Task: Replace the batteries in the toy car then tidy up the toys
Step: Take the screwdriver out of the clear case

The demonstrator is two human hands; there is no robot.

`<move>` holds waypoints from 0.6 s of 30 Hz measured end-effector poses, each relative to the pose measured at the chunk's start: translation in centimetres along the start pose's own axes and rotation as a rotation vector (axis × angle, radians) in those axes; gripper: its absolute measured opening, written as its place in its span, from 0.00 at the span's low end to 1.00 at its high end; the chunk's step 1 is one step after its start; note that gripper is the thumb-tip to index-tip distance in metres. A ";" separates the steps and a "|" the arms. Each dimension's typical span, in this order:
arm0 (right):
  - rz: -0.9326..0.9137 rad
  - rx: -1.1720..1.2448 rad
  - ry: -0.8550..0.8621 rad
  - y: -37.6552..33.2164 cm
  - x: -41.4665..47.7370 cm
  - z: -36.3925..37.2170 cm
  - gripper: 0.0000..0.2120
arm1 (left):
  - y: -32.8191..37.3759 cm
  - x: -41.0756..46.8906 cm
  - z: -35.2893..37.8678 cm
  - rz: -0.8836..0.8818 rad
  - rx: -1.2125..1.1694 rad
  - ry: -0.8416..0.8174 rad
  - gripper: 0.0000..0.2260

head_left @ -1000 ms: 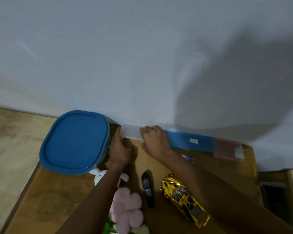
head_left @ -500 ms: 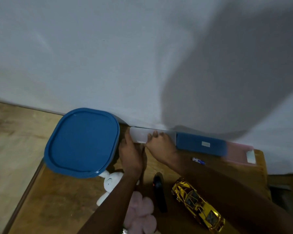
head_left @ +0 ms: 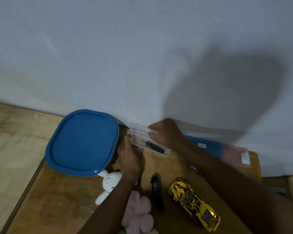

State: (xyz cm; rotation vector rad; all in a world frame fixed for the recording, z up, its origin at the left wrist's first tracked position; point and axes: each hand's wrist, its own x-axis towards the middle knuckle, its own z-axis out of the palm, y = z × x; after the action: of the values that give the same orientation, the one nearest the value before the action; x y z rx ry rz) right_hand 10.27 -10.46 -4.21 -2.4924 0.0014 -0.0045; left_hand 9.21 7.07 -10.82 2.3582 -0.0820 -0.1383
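Two grips are on one clear case [head_left: 135,141] at the back of the bench [head_left: 61,200], hard against the wall. My left grip [head_left: 130,154] curls round the case's left end and pins it down. My right grip [head_left: 165,134] pinches the case lid [head_left: 139,126] by its front edge and holds it tipped up toward the wall. I read that split as deliberate: so light a box would lift with its lid unless one end is held. Inside lies a screwdriver [head_left: 155,147] with a black handle, its shaft pointing toward the tub. I judge it is what I am after, since a toy's battery cover is usually screwed.

The toy car [head_left: 194,206], gold and shiny, sits on its wheels near the front right of the bench, well apart from the case and untouched. A black remote [head_left: 157,193] lies just beside it on the left, and a small battery [head_left: 192,167] lies loose between car and case. The blue tub [head_left: 82,142], closed, stands left of the case and is likely where the toys will go. A white plush rabbit [head_left: 111,181] and a pink plush [head_left: 139,215] lie by its front edge, partly under my left forearm.

As for writing, I can read none. A blue box [head_left: 208,146] and a pink box [head_left: 233,153] along the wall each carry a white label, too blurred to make out, and I see no badge on the car.
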 end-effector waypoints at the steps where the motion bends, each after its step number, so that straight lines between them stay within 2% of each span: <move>1: -0.008 -0.044 0.012 -0.1 -0.2 0.1 0.11 | -0.1 0.0 0.0 0.007 0.034 -0.017 0.22; 2: -0.029 -0.141 0.038 0.0 -0.2 0.3 0.07 | -0.2 -0.1 0.0 0.009 0.065 -0.025 0.20; 4: -0.046 -0.378 0.110 0.0 -0.5 0.6 0.06 | -0.5 0.0 -0.2 -0.002 0.088 -0.021 0.16; 7: -0.044 -0.529 0.158 -0.5 -0.8 0.6 0.11 | -0.7 0.1 -0.3 -0.008 0.083 -0.026 0.14; 10: -0.065 -0.517 0.200 0.1 -1.6 1.6 0.10 | -0.6 0.1 -0.4 -0.012 0.071 -0.035 0.14; 14: -0.118 -0.390 0.174 0.3 -2.9 2.6 0.04 | -0.7 0.0 -0.4 -0.010 0.057 -0.039 0.14; 18: 0.006 -0.357 -0.076 0.5 -3.2 3.9 0.08 | -0.6 -0.2 -0.6 -0.015 0.042 -0.066 0.17</move>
State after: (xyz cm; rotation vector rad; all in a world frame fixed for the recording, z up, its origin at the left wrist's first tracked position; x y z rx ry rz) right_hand 7.07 -8.47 -7.66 -2.8476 -0.0238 0.1015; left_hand 9.07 7.91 -10.83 2.3970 -0.1005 -0.2239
